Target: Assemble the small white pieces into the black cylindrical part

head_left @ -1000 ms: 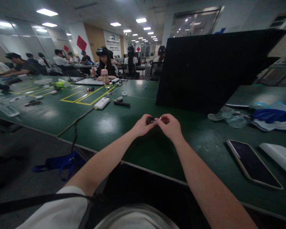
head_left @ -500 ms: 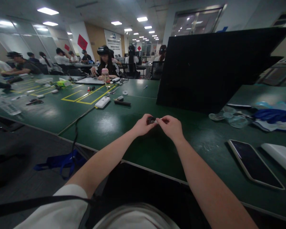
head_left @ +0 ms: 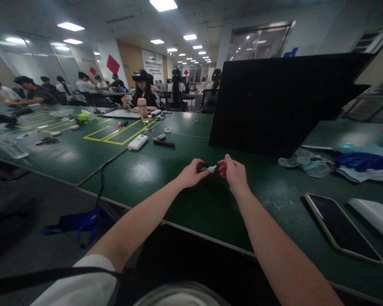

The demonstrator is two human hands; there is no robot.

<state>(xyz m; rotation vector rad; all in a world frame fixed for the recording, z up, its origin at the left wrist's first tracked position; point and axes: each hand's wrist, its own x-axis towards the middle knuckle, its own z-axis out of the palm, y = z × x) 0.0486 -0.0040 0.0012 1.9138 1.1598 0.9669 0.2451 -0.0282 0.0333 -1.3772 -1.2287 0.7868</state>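
Observation:
My left hand [head_left: 192, 173] is closed around a small dark object [head_left: 203, 166], pinched between thumb and fingers above the green table. A small white piece [head_left: 212, 168] with a thin tip sticks out of its right side; I cannot make out exactly what it is. My right hand [head_left: 234, 172] is a short way to the right, its thumb raised and its fingers loosely bent. Nothing shows between those fingers, and a gap separates them from the white tip.
A large black panel [head_left: 268, 102] stands behind my hands. To the right lie a phone [head_left: 343, 227], a white box-like device [head_left: 375, 216] and blue cloth [head_left: 365, 162]. A white power bank [head_left: 138, 142] and a black bar [head_left: 164, 143] lie ahead left. A person [head_left: 143, 95] sits across the table.
My right hand has let go of the white piece and drawn back to the right. The white piece now shows in full beside my left hand. The camera view has tilted slightly up.

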